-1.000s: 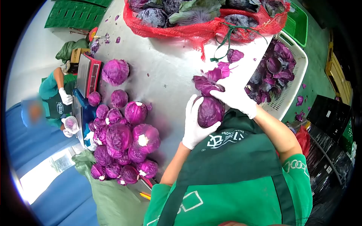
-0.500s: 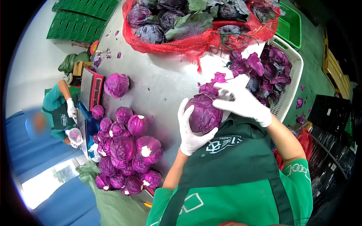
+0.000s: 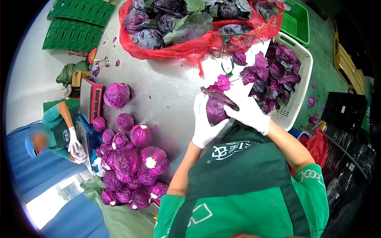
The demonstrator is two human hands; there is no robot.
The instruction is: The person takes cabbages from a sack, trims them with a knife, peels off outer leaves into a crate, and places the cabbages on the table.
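Note:
A red cabbage [image 3: 216,110] sits in front of my apron, cupped by my gloved left hand [image 3: 203,125] with the thumb underneath and the fingers along its left side. From the right, my gloved right hand [image 3: 251,114] grips a dark outer leaf [image 3: 220,97] that stands partly away from the head. Just beyond the cabbage, loose purple leaf pieces [image 3: 223,82] lie on the metal table [image 3: 170,85]. The fingertips of my right hand are partly hidden behind the leaf.
A red mesh sack [image 3: 170,51] of untrimmed cabbages lies at the back. On the right, a white crate [image 3: 303,79] holds peeled leaves. Several trimmed cabbages [image 3: 127,160] are piled left, near a red scale [image 3: 96,101]. A co-worker [image 3: 59,131] stands at the far left.
My right hand has come down onto the cabbage and now pulls an outer leaf away. My left hand still supports the head. The co-worker's hands have moved closer together.

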